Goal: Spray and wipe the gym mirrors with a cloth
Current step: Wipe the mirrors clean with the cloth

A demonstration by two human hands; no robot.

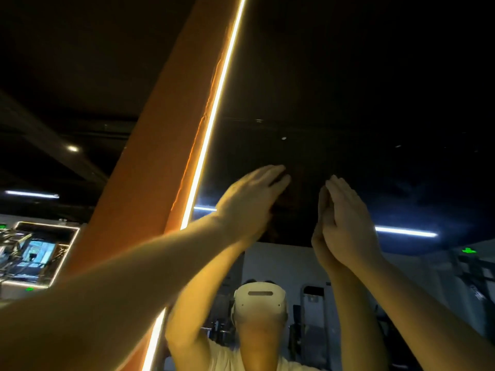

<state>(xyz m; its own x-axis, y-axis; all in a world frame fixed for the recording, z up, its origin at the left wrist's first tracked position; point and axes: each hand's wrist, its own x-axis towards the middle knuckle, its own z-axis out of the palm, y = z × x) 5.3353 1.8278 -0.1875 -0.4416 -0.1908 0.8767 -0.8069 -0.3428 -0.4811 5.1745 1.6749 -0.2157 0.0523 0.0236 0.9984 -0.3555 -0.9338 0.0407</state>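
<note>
Mirror glass [348, 108] up high needs slow, even rubs: left hand [249, 202] lies flat on what looks like a dark cloth [290, 207], right hand [345, 218] flat beside it.

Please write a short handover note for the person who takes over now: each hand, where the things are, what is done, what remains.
Left hand: flat, fingers straight, pressed high on the mirror, near the lit strip at its left edge. A dark brownish patch under it may be the cloth; too dim to be sure.
Right hand: flat against the glass, holds nothing.
Spray bottle: not in view.
Done: cannot tell how much is wiped.
Left: confirm the cloth, find the spray, wipe the rest.
</note>
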